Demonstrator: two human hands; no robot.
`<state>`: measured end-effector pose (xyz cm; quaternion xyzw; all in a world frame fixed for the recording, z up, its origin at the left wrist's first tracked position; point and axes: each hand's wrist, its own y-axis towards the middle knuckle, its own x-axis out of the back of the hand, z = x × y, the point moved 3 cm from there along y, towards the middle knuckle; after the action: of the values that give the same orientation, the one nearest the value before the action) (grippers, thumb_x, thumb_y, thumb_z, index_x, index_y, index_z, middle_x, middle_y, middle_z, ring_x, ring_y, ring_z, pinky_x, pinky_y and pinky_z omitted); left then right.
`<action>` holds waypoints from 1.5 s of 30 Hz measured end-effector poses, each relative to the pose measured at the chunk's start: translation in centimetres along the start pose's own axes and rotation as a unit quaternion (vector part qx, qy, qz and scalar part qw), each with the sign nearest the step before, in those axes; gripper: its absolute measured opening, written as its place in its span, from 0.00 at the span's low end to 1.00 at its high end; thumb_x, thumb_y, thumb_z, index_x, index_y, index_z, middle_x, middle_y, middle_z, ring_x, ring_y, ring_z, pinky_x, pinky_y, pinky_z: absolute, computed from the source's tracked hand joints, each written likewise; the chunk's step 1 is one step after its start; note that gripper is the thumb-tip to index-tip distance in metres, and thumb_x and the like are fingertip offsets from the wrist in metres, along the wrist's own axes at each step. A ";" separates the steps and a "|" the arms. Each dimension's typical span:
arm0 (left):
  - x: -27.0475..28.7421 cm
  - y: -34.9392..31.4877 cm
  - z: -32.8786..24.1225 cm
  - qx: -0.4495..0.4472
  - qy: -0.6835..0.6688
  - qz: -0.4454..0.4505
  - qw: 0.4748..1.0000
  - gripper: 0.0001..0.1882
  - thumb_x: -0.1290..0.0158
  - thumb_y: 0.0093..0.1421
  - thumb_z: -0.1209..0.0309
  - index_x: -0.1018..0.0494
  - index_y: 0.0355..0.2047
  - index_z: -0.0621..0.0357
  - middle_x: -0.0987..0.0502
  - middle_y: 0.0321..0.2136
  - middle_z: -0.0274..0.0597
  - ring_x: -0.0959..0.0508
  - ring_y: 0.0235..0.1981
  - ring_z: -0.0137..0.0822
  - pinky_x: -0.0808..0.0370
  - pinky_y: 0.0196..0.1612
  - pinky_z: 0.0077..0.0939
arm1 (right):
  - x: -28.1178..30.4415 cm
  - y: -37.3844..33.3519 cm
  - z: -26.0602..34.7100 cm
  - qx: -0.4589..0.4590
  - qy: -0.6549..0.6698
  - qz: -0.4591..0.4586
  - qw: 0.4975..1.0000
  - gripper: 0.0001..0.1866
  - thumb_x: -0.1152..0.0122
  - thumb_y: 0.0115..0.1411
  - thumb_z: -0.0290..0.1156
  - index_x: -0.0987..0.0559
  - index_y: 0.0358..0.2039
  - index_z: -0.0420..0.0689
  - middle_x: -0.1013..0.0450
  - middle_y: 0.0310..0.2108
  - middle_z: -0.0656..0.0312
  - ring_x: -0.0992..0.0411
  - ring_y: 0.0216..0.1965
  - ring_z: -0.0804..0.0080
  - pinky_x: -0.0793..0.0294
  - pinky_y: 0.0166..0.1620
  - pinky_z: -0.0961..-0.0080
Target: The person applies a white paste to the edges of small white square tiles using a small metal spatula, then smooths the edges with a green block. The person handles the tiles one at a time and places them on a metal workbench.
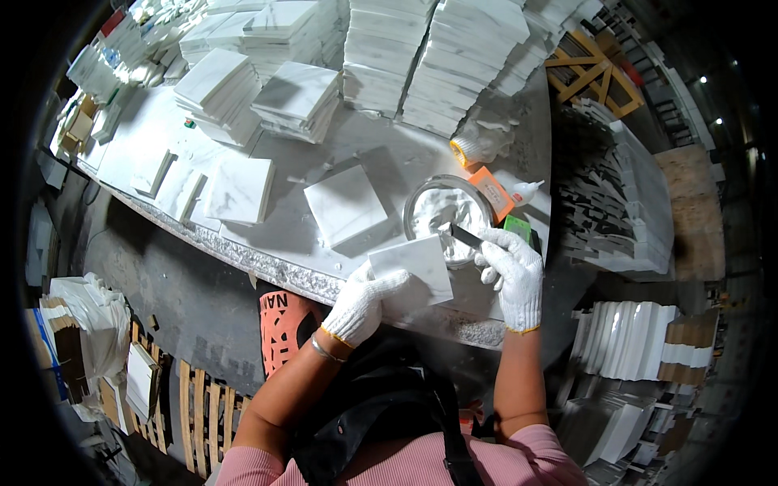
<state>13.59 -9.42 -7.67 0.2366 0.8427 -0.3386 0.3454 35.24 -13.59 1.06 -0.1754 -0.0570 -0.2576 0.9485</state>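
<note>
My left hand (361,302), in a white knit glove, grips a white grey-veined marble tile (417,271) by its left side, above the table's front edge. In my gloved right hand (513,271) is a putty knife (465,236) with a dark blade, its tip over the white paste (444,212) in a round bowl (409,204). The tile's far edge overlaps the bowl's near side. Another square tile (347,205) lies on the table left of the bowl. My right fingers partly hide the knife's handle end.
Beyond the bowl lie an orange box (492,191), a green box (517,228), a white nozzle bottle (527,191) and a spare glove (485,144). Tile stacks (296,95) crowd the table's far side. More tiles (241,190) rest at left; wooden pallets (203,413) stand on the floor.
</note>
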 end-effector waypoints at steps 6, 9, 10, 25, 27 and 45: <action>-0.2 0.0 -0.1 -0.013 -0.003 -0.010 1.000 0.22 0.43 0.61 0.75 0.30 0.55 0.66 0.21 0.45 0.42 0.21 0.45 0.33 0.25 0.51 0.28 | 0.0 -0.3 -0.1 0.016 0.011 0.003 1.000 0.13 0.39 0.61 0.24 0.18 0.46 0.37 0.21 0.34 0.60 0.25 0.28 0.82 0.29 0.28 0.88; 0.1 0.2 0.2 -0.027 -0.001 -0.013 1.000 0.17 0.45 0.63 0.75 0.29 0.53 0.65 0.21 0.44 0.43 0.20 0.43 0.33 0.23 0.48 0.29 | -0.2 -0.4 -0.1 0.027 -0.001 0.001 1.000 0.13 0.40 0.61 0.23 0.18 0.46 0.38 0.20 0.35 0.60 0.24 0.29 0.80 0.27 0.29 0.86; 0.1 0.2 0.2 -0.027 -0.001 -0.013 1.000 0.17 0.45 0.63 0.75 0.29 0.53 0.65 0.21 0.44 0.43 0.21 0.43 0.33 0.23 0.49 0.29 | -0.3 -0.5 0.1 0.032 -0.013 0.000 0.999 0.13 0.40 0.61 0.23 0.18 0.46 0.38 0.20 0.35 0.60 0.24 0.29 0.80 0.27 0.30 0.86; 0.0 0.0 0.1 -0.025 0.011 -0.015 0.999 0.17 0.44 0.64 0.74 0.29 0.53 0.64 0.21 0.43 0.42 0.20 0.41 0.33 0.22 0.46 0.28 | -0.2 -0.6 -0.2 0.082 -0.036 -0.016 0.996 0.13 0.41 0.62 0.26 0.18 0.46 0.38 0.21 0.35 0.60 0.26 0.28 0.83 0.31 0.29 0.88; 0.0 0.0 0.1 -0.028 0.014 -0.016 0.999 0.18 0.44 0.64 0.74 0.29 0.53 0.64 0.21 0.43 0.42 0.20 0.41 0.33 0.22 0.46 0.28 | -0.2 -0.7 -0.2 0.058 -0.026 -0.018 0.998 0.13 0.41 0.62 0.26 0.18 0.46 0.37 0.21 0.34 0.59 0.27 0.27 0.83 0.31 0.28 0.88; 0.2 0.1 0.3 -0.017 -0.004 -0.015 1.000 0.20 0.44 0.60 0.78 0.30 0.54 0.66 0.21 0.45 0.42 0.21 0.46 0.33 0.26 0.53 0.29 | 0.5 1.1 -1.1 0.074 -0.034 -0.019 0.996 0.13 0.42 0.62 0.27 0.18 0.46 0.38 0.22 0.29 0.63 0.31 0.24 0.85 0.35 0.28 0.89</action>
<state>13.65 -9.51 -8.06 0.2163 0.8504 -0.3303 0.3478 36.21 -13.32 -0.18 -0.1119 -0.1112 -0.2647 0.9513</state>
